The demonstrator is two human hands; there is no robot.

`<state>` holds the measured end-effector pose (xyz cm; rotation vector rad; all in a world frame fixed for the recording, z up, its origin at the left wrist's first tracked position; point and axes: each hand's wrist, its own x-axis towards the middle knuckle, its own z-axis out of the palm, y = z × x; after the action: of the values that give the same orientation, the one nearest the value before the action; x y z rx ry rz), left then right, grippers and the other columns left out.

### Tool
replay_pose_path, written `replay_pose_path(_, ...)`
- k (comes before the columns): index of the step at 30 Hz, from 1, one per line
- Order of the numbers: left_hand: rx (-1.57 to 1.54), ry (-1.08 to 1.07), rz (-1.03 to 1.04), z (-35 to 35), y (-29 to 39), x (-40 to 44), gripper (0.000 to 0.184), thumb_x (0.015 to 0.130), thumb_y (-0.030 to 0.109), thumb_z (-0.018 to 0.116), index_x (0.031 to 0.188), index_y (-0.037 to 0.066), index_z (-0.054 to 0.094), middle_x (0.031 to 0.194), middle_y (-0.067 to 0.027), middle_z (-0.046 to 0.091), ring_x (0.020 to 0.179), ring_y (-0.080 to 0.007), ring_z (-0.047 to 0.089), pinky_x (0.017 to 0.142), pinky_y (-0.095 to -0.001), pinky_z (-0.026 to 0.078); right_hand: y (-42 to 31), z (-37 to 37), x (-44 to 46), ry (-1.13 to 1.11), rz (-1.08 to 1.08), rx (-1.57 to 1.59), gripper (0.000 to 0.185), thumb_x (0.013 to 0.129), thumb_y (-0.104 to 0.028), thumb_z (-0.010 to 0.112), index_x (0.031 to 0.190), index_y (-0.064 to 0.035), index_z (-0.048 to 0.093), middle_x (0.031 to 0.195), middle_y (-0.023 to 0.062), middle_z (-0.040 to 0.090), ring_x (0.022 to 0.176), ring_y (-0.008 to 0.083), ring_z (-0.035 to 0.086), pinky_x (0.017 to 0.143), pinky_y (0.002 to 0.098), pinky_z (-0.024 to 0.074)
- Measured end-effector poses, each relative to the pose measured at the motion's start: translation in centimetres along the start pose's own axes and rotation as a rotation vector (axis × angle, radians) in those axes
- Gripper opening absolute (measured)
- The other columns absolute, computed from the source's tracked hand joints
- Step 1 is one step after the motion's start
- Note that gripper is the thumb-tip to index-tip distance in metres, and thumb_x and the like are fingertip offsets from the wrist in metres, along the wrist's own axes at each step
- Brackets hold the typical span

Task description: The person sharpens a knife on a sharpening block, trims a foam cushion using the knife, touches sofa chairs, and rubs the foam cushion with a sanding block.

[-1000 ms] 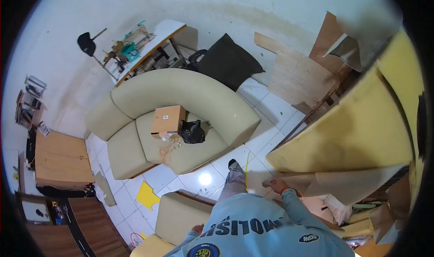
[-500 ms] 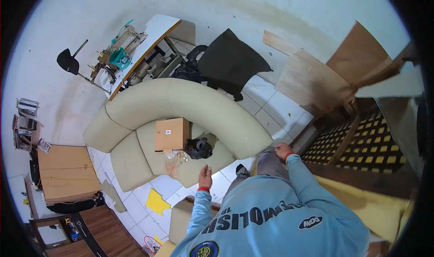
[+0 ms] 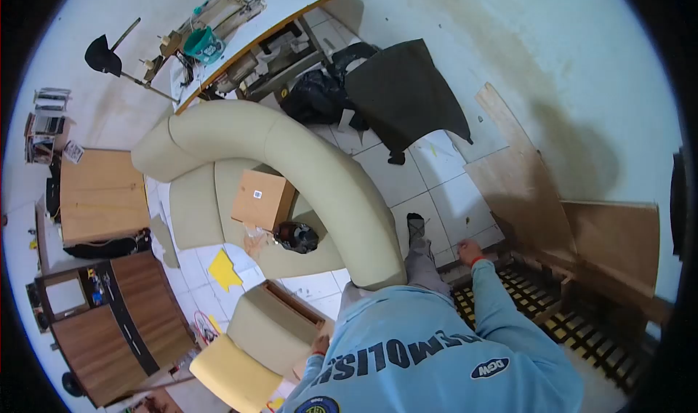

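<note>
My right hand is low at my right side, above the edge of a wooden frame with woven black webbing; its fingers are curled and nothing shows in them. At my left side, my left hand hangs beside a beige upholstered piece, its fingers partly hidden and too small to read. Ahead lies a curved beige sofa. On its seat sit a cardboard box and a black plastic bag.
Behind the sofa stands a sewing table with a teal bucket. Dark fabric lies over the floor tiles. Plywood boards lean on the right wall. A yellow foam piece is at lower left.
I have stepped forward along the sofa's right end. The yellow foam sheet on the right has left view, showing the webbed frame. My left hand, raised half a second ago, is lower.
</note>
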<state>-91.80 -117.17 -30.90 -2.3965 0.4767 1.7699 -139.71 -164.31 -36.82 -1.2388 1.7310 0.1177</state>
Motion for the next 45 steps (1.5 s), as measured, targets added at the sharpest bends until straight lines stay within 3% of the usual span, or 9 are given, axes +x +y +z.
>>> replay_pose_path(2, -0.022, 0.056, 0.111, 1.1, 2.6, 0.8, 0.048, 0.092, 0.037, 0.056, 0.131, 0.011, 0.057, 0.122, -0.0207, 0.063, 0.116, -0.0393, 0.058, 0.1, -0.0435, 0.045, 1.3, -2.3, 4.7, 0.113, -0.217, 0.156, 0.019, 0.088, -0.008, 0.059, 0.104, -0.0025, 0.065, 0.083, 0.0098, 0.067, 0.072, 0.0194, 0.064, 0.065, 0.0341, 0.0532)
replay_pose_path(8, 0.277, 0.372, 0.264, -6.7, 15.6, -0.4, 0.047, 0.094, 0.039, 0.055, 0.13, 0.009, 0.057, 0.118, -0.019, 0.066, 0.109, -0.0329, 0.063, 0.095, -0.0406, 0.048, -2.8, -7.5, 6.0, 0.297, -0.175, 0.311, 0.02, 0.087, -0.012, 0.062, 0.104, -0.0016, 0.064, 0.088, 0.0153, 0.068, 0.081, 0.0263, 0.066, 0.075, 0.0373, 0.0523)
replay_pose_path(13, -0.732, 0.384, 0.338, -13.3, 20.9, 0.5, 0.051, 0.098, 0.036, 0.054, 0.135, 0.001, 0.05, 0.124, -0.0203, 0.062, 0.112, -0.0269, 0.061, 0.095, -0.0364, 0.048, -2.1, -2.1, 1.3, 0.14, 0.022, 0.342, 0.025, 0.088, -0.014, 0.062, 0.11, -0.0008, 0.063, 0.094, 0.0148, 0.068, 0.083, 0.0274, 0.066, 0.079, 0.0377, 0.0526)
replay_pose_path(19, -0.502, 0.267, 0.599, -12.6, 14.0, 5.1, 0.053, 0.097, 0.036, 0.055, 0.135, 0.0, 0.049, 0.129, -0.0213, 0.058, 0.118, -0.0288, 0.058, 0.1, -0.0372, 0.046, -4.3, 9.0, -6.7, 0.088, -0.092, -0.078, 0.033, 0.09, -0.025, 0.063, 0.114, -0.0014, 0.063, 0.101, 0.0161, 0.069, 0.09, 0.0278, 0.067, 0.081, 0.0401, 0.0524)
replay_pose_path(26, 0.493, 0.122, 0.342, -12.7, -7.7, 5.6, 0.049, 0.093, 0.04, 0.05, 0.119, 0.001, 0.064, 0.121, -0.0256, 0.061, 0.115, -0.0411, 0.057, 0.099, -0.0442, 0.046, -13.2, 16.2, -11.7, 0.212, -0.234, -0.078, 0.039, 0.091, -0.033, 0.061, 0.113, -0.0007, 0.061, 0.102, 0.0176, 0.069, 0.098, 0.032, 0.066, 0.086, 0.0399, 0.051)
replay_pose_path(34, -0.541, 0.462, -0.186, -10.5, -13.8, 6.3, 0.048, 0.091, 0.04, 0.057, 0.115, 0.0, 0.066, 0.113, -0.0242, 0.066, 0.11, -0.0363, 0.062, 0.096, -0.0414, 0.048, -14.6, 14.9, -11.2, 0.076, -0.295, -0.18, 0.039, 0.091, -0.036, 0.06, 0.108, -0.0004, 0.062, 0.102, 0.0197, 0.068, 0.098, 0.0334, 0.065, 0.087, 0.0407, 0.0503)
replay_pose_path(37, -0.573, 0.551, 0.18, -8.0, -11.1, 10.7, 0.049, 0.093, 0.039, 0.056, 0.131, 0.007, 0.057, 0.095, -0.0131, 0.067, 0.072, -0.0241, 0.064, 0.053, -0.036, 0.053, -14.2, 14.5, -10.0, 0.04, -0.336, -0.258, 0.039, 0.091, -0.036, 0.06, 0.109, -0.0013, 0.063, 0.101, 0.0185, 0.068, 0.096, 0.032, 0.065, 0.086, 0.04, 0.0505)
replay_pose_path(43, -0.819, 0.425, 0.304, -2.3, 5.8, 9.8, 0.051, 0.095, 0.037, 0.055, 0.13, 0.0, 0.055, 0.124, -0.0213, 0.062, 0.117, -0.0299, 0.059, 0.102, -0.0353, 0.044, -14.2, 10.1, -4.4, -0.213, -0.418, -0.389, 0.037, 0.091, -0.036, 0.06, 0.109, -0.004, 0.066, 0.097, 0.0178, 0.069, 0.091, 0.0298, 0.067, 0.082, 0.0386, 0.0523)
replay_pose_path(45, -0.723, 0.309, 0.362, -1.9, 11.7, 5.5, 0.053, 0.096, 0.036, 0.054, 0.135, 0.001, 0.049, 0.127, -0.0199, 0.06, 0.117, -0.0284, 0.059, 0.102, -0.0346, 0.044, -14.1, 8.0, -1.8, -0.161, -0.538, -0.408, 0.032, 0.09, -0.033, 0.062, 0.108, -0.0065, 0.066, 0.089, 0.0153, 0.07, 0.087, 0.0284, 0.067, 0.08, 0.038, 0.053)
